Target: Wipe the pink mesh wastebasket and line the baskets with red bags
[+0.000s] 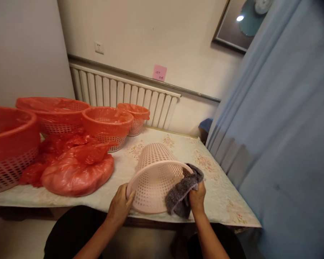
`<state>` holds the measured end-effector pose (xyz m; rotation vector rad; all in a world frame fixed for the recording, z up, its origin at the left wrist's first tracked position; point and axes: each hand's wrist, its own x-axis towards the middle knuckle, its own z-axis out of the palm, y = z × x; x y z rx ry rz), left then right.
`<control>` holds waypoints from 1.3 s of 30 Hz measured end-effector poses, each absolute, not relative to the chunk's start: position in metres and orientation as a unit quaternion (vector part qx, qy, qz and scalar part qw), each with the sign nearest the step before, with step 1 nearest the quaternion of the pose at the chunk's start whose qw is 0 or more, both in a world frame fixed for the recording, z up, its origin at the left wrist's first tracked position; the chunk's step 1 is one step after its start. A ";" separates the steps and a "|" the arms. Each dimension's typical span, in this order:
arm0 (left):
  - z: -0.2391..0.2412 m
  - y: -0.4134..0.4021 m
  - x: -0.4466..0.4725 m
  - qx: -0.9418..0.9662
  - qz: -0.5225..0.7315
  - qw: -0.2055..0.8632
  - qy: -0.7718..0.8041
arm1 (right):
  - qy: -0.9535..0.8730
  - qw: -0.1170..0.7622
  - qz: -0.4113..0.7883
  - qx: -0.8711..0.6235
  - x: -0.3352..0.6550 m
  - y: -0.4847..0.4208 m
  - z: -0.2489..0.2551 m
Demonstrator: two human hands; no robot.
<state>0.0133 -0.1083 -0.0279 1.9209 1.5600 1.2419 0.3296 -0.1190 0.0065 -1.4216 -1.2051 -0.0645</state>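
A pale pink perforated plastic basket lies on its side on the table, its round mouth facing me. My left hand grips the left of its rim, thumb over the edge. In my right hand is a dark grey cloth, bunched over the right of the rim and hanging partly inside the mouth. My right fingers are partly hidden by the cloth.
Several baskets lined with red bags, one of them a lined basket, stand at the left. Near them lies a red plastic bag bundle. A flowered tablecloth covers the table. A blue curtain hangs at the right, and a radiator is behind.
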 end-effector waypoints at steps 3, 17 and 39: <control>-0.013 -0.103 0.023 0.684 0.478 0.154 0.528 | -0.654 0.508 -0.163 -0.537 0.323 -0.109 0.061; 0.044 -0.075 0.031 0.812 0.448 0.125 0.352 | -0.790 0.324 -0.211 -0.476 0.285 -0.100 0.108; -0.008 -0.094 -0.011 0.697 0.545 0.181 0.430 | -0.373 0.657 0.114 -0.646 0.282 -0.133 -0.091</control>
